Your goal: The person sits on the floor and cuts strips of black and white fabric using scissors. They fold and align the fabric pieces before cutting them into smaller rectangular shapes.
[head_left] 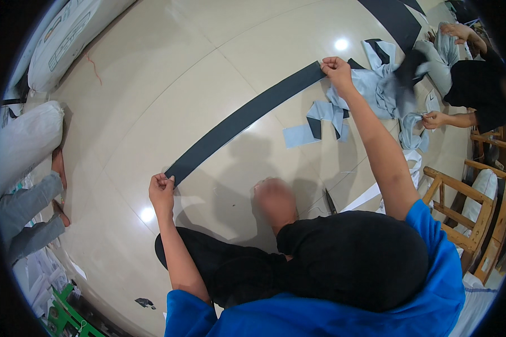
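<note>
A long, dark grey strip of fabric [244,116] is stretched between my two hands over the tiled floor. My left hand [162,190] pinches its near-left end between thumb and fingers. At the far-right end, my right hand [337,73] grips the other corner. The strip looks flat and taut, with a thin pale edge along its near side. Close by my right forearm lies a heap of light grey-blue fabric [365,90] with dark pieces folded in it. My bare foot, blurred, rests on the floor below the strip.
A co-worker [472,78] sits at the right, handling grey cloth. Dark fabric [393,22] lies at the far right. Scissors [329,201] rest near my knee. Wooden stools [461,208] stand at right. Stuffed white sacks [28,140] and another person's legs [34,208] are at left.
</note>
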